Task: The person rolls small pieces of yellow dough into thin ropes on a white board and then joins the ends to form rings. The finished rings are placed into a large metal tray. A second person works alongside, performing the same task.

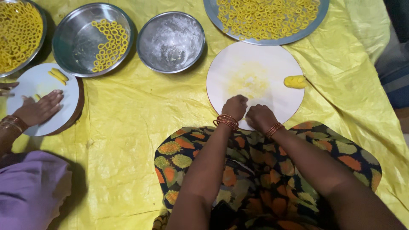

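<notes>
head view: both hands (248, 111) curled shut, grip contents hidden, on white round board (272, 64); yellow sheet (128, 127) beneath.

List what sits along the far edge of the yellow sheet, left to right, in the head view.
Tray of yellow rings → steel bowl with a few rings → floury steel bowl → big steel plate of rings.
</notes>
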